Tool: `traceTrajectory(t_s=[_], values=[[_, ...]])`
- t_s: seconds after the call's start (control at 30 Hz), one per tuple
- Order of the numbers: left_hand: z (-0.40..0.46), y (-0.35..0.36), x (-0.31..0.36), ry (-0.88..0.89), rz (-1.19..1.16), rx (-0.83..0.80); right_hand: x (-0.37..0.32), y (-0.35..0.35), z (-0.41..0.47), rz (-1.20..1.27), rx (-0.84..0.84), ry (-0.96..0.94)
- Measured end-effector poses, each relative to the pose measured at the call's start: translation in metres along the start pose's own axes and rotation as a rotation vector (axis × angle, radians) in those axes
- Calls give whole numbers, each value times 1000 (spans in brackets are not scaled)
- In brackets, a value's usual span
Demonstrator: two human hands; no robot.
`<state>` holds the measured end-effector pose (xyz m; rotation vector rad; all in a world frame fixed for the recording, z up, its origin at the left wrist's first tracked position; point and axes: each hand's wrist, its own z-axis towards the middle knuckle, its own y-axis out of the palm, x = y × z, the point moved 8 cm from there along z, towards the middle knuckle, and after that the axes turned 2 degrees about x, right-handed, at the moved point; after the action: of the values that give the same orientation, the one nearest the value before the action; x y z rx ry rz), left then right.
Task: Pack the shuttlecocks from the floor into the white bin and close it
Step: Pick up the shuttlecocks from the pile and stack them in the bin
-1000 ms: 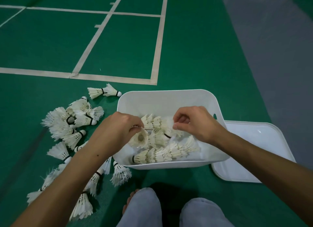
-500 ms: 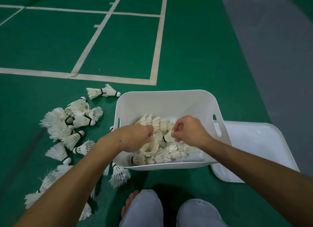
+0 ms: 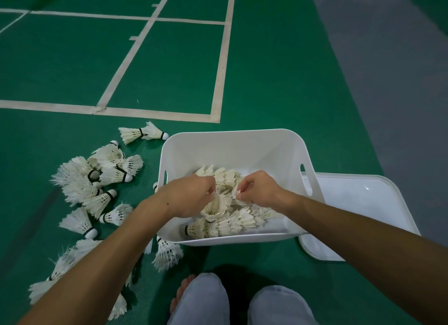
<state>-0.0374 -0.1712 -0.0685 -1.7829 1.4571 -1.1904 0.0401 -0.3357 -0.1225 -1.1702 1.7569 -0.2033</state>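
Hands sit inside the bin (image 3: 242, 145): my left hand (image 3: 191, 195) pinches a shuttlecock (image 3: 214, 207), my right hand (image 3: 260, 191) pinches feathers. I'd nest it cork-down, gently; many shuttlecocks (image 3: 97, 179) wait left on the floor.

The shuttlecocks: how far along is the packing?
Partly done. A layer of shuttlecocks already lies in the bin. Both hands, left and right, are inside it handling some. Many more lie on the floor beside it, and the lid lies off, by the bin.
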Motion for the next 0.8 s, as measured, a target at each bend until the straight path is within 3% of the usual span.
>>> traceTrajectory(t_s=[0.23, 0.33, 0.43, 0.6, 0.7, 0.8], values=[[-7, -28, 5, -30, -57, 211, -18, -30, -21, -125, -56, -94], [-6, -35, 5, -56, -14, 262, -46, -47, -47, -160, 29, -262], [-4, -40, 7, -72, 43, 276, -72, -42, -73, -174, -17, -463], [-1, -50, 18, -55, -78, 288, -86, -25, -83, -485, 21, -625], [-2, -55, 23, -28, -237, 319, -85, -33, -84, -511, 56, -631], [-1, -52, 17, -20, -368, 327, -72, -61, -77, -487, 108, -499]])
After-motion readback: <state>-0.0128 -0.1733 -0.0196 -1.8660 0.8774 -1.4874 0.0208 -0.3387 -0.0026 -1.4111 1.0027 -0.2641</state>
